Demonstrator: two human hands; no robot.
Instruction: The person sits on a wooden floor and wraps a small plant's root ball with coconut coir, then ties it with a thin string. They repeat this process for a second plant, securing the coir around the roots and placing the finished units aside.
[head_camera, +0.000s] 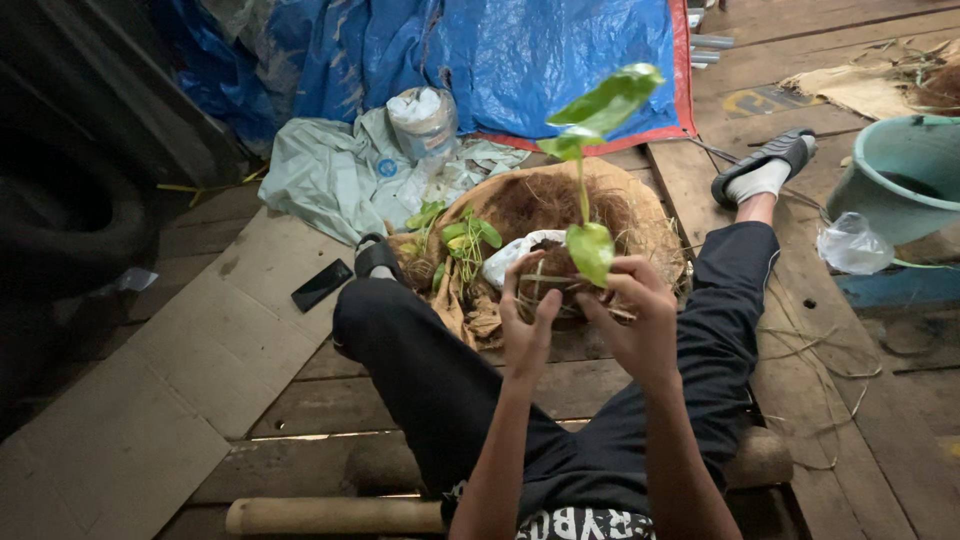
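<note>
I hold a small plant (588, 140) with broad green leaves between both hands, above my lap. Its root ball (553, 275) is wrapped in brown coconut fibre and bound with thin strings. My left hand (527, 322) cups the ball from the left, fingers curled around it. My right hand (642, 312) grips it from the right, thumb on top near the lowest leaf. Just beyond the ball lies a heap of coconut fibre (545, 205) on a brown sack, with small green seedlings (462, 238) beside it.
My legs in black trousers stretch over wooden planks, one foot in a sandal (765, 165). A teal bucket (905, 175) and a clear plastic bag (853, 245) sit at right. A blue tarp (520, 60), a plastic container (425, 120), a black phone (322, 285) and cardboard sheets (200, 350) lie around.
</note>
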